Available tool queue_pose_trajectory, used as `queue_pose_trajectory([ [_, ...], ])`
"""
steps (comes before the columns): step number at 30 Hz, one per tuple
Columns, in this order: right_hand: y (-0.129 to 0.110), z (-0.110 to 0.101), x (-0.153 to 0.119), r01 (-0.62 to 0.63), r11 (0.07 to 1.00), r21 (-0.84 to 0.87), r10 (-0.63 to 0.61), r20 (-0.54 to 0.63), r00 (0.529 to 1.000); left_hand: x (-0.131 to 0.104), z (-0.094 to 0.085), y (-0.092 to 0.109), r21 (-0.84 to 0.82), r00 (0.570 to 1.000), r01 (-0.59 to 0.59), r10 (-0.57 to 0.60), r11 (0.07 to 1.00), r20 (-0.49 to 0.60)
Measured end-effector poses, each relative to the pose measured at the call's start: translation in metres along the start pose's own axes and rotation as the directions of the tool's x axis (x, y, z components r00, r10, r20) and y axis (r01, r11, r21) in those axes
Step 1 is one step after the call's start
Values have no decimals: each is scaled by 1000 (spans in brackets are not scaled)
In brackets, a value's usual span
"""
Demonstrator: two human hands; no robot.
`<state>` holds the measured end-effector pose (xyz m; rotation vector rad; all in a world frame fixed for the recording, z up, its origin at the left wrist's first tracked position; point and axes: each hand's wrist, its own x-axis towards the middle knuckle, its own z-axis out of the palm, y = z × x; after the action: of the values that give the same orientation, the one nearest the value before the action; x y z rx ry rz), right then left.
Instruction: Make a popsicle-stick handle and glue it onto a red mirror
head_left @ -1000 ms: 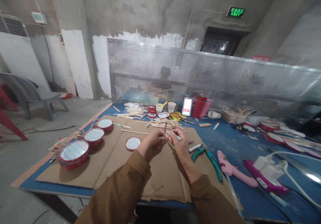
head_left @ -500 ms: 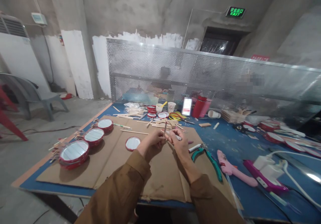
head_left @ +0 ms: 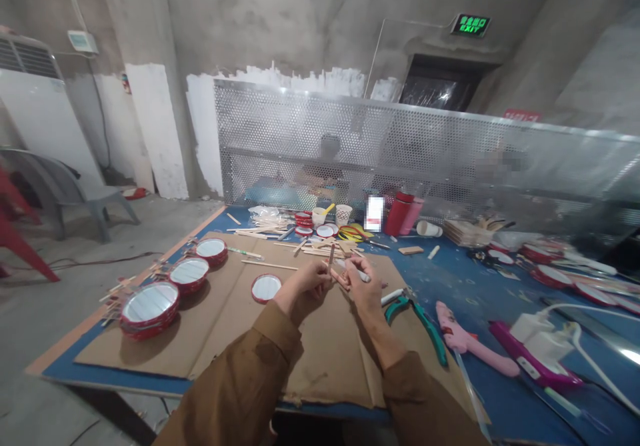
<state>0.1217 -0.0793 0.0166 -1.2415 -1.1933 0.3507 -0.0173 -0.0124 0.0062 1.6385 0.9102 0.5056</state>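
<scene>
My left hand (head_left: pixel 313 283) is closed over the cardboard sheet (head_left: pixel 325 366), pinching a thin brown wooden stick (head_left: pixel 331 257) that points upward. Just to its right, my right hand (head_left: pixel 367 290) grips a white, pen-like tube (head_left: pixel 362 275) lying across the fingers. A small gap separates the two hands; a tan strip shows in it, its far part hard to make out. Left of my hands lies a round red-rimmed disc (head_left: pixel 267 288) with a white face. Three red drum-like pieces (head_left: pixel 149 305) with white tops and wooden sticks stand along the cardboard's left side.
Teal-handled pliers (head_left: pixel 417 326), a pink glue gun (head_left: pixel 473 343) and a purple power strip (head_left: pixel 533 359) with white plugs lie to the right. Loose wooden sticks (head_left: pixel 273 225), paper cups (head_left: pixel 343 214) and a red bottle (head_left: pixel 399 213) line the back, before a perforated metal screen (head_left: pixel 280 119).
My right hand has drawn slightly to the right with the white tube, widening the gap between the hands. My left hand keeps the stick in nearly the same place.
</scene>
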Motion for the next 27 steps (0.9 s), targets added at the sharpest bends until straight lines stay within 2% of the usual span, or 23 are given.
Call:
queue_pose_trajectory([
  [5, -2, 1, -2, 9, 999, -41, -7, 43, 999, -2, 0, 3, -21, 1000, 5, -5, 1000, -8],
  [15, -6, 4, -3, 23, 1000, -19, -21, 86, 996, -8, 3, 11, -14, 999, 11, -12, 1000, -51],
  [23, -4, 5, -3, -18, 1000, 15, 16, 120, 993, -9, 3, 11, 1, 999, -4, 4, 1000, -51],
  [27, -6, 5, -3, -24, 999, 30, 21, 95, 995, -9, 4, 9, -15, 997, -26, 25, 1000, -68],
])
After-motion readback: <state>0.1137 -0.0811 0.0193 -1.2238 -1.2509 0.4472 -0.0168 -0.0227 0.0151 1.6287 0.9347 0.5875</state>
